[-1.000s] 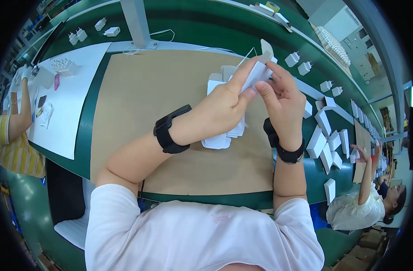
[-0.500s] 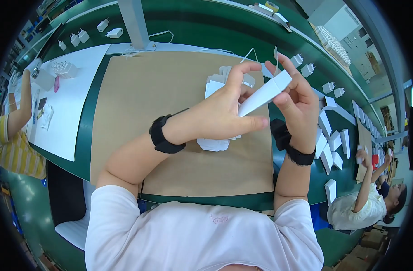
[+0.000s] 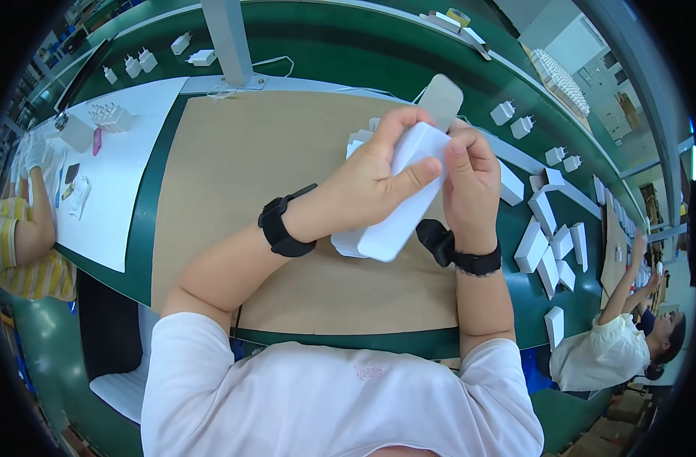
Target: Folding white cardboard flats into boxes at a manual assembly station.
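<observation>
White card makes up the box (image 3: 405, 194), a long slim carton held above the brown mat (image 3: 241, 167) toward that mat's right edge. The left hand (image 3: 371, 179) wraps the box from the left, fingers curled over its top and the thumb lying along its near face, clamped on it. The right hand (image 3: 470, 171) closes on the upper end from the right, fingertips pressed to the carton just below its open flap (image 3: 441, 97), which stands up past both hands. Each wrist carries a black band (image 3: 283, 227).

Under the hands a small pile of flat white blanks (image 3: 348, 242) lies on the mat, partly hidden by the box. The mat covers the middle of the green desk (image 3: 146, 251), and its far edge meets a grey post (image 3: 230, 38). Left of the mat a white sheet (image 3: 127, 167) runs to the desk's left edge; a tray of small white parts (image 3: 110, 114) sits near its far corner, and another person's arm (image 3: 32, 221) in a yellow striped sleeve rests at its left side.

Along the desk's right edge more white boxes (image 3: 550, 244) lie scattered, some standing, some flat. White plug adapters (image 3: 515, 120) stand in loose pairs by the far right edge, and a few more (image 3: 138, 62) by the far left corner. Beyond the right edge a person in white (image 3: 603, 350) raises one arm.
</observation>
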Motion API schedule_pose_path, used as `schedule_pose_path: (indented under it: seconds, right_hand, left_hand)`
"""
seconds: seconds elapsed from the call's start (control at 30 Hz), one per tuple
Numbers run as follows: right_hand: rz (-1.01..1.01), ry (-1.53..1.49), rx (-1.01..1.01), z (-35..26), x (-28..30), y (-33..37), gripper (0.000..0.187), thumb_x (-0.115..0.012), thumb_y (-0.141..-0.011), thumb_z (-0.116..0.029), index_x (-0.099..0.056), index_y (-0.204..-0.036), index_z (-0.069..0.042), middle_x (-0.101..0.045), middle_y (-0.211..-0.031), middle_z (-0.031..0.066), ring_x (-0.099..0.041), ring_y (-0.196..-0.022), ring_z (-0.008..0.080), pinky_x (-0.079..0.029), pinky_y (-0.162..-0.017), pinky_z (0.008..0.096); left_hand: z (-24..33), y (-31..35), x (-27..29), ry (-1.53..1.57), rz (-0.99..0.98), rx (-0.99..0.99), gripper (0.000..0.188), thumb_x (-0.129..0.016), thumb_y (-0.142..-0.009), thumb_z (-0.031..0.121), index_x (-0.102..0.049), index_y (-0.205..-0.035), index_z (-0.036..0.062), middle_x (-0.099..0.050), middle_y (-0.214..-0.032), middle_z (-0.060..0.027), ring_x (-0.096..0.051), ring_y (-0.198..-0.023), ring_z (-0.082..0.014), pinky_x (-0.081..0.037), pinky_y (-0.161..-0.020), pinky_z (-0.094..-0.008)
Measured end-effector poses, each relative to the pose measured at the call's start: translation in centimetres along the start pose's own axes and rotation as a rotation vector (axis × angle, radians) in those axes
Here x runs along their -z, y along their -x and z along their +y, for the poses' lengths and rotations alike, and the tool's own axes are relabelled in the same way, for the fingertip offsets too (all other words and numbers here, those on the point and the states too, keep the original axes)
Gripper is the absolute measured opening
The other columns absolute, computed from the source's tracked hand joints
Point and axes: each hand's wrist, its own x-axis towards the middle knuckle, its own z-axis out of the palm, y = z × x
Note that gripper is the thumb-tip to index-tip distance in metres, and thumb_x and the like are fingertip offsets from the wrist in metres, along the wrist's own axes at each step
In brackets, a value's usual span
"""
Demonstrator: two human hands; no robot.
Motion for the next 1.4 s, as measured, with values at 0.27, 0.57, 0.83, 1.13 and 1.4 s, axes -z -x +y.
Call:
schedule_pose_path:
  seconds: [0.27,0.57,0.83,1.13,1.4]
  right_hand:
    - [-0.035,0.333,0.242,-1.7,-1.1,-0.5,0.038,-0.052,-0.092,-0.030,-0.059,-0.113,0.001,-0.063,-0.106,0.0127,-0.056,-0.084,0.0098,-0.043,-0.074,0.0211]
    - [-0.244,0.122,-0.189,-2.4,1.8,-0.9,0.042,-0.063,-0.081,-0.018,-0.057,-0.116,0.005,-0.062,-0.107,0.0139,-0.059,-0.096,0.0191,-0.043,-0.086,0.0281]
    - [-0.283,0.218,-0.025,-2.3,0.3,-0.8,0.040,-0.064,-0.081,-0.013,-0.057,-0.118,0.000,-0.061,-0.112,0.0105,-0.058,-0.096,0.0158,-0.044,-0.083,0.0256]
    - [0.390,1.580,0.382,-9.4,9.9,-0.9,0.033,-0.068,-0.073,-0.008,-0.065,-0.106,-0.011,-0.063,-0.108,0.0117,-0.057,-0.102,0.0245,-0.044,-0.086,0.0342]
    - [-0.118,1.043,-0.161,-2.4,2.1,-1.2,0.033,-0.068,-0.077,-0.012,-0.061,-0.109,-0.005,-0.065,-0.080,0.0069,-0.057,-0.067,0.0095,-0.046,-0.060,0.0231]
  left_hand:
    - [0.0,-0.1,1.7,0.163,-0.162,0.255,0.072,-0.059,-0.085,0.043,-0.014,-0.130,0.0093,-0.049,-0.106,-0.0197,-0.056,-0.093,-0.0217,-0.048,-0.073,-0.0318]
    - [1.3,-0.1,2.6,-0.269,-0.254,0.097,0.087,-0.073,-0.073,0.041,-0.016,-0.129,0.0061,-0.047,-0.112,-0.0256,-0.053,-0.100,-0.0349,-0.044,-0.085,-0.0368]
    - [0.9,-0.1,2.3,-0.292,-0.090,0.029,0.085,-0.071,-0.075,0.042,-0.016,-0.128,0.0022,-0.049,-0.107,-0.0259,-0.055,-0.096,-0.0348,-0.044,-0.082,-0.0372]
    - [-0.9,-0.2,4.1,-0.928,0.025,0.162,0.073,-0.074,-0.070,0.034,-0.037,-0.120,-0.0039,-0.059,-0.091,-0.0282,-0.059,-0.091,-0.0381,-0.048,-0.077,-0.0384]
    - [1.6,-0.6,3.6,-0.964,-0.082,0.456,0.066,-0.074,-0.067,0.021,-0.041,-0.118,-0.0045,-0.059,-0.097,-0.0280,-0.058,-0.093,-0.0379,-0.047,-0.079,-0.0397]
